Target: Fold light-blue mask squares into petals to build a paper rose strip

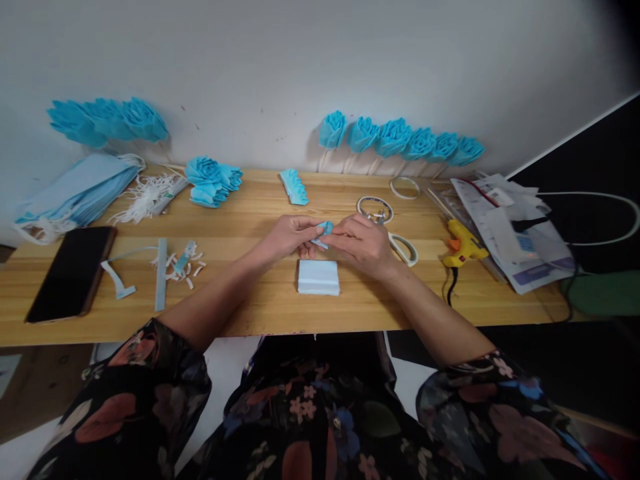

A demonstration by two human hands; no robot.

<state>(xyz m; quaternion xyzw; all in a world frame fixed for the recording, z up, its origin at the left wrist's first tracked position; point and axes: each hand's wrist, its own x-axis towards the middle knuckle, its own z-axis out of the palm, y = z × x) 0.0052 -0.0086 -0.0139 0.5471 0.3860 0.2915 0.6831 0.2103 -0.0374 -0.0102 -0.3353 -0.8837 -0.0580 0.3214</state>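
Observation:
My left hand and my right hand meet above the middle of the wooden table. Both pinch a small folded blue piece between their fingertips. Just below the hands lies a small stack of pale blue cut squares. A pleated blue piece rests further back on the table.
Blue fabric roses on sticks lean on the wall, more at the left and one cluster on the table. Face masks, a phone, scraps, scissors, a yellow glue gun and papers surround the hands.

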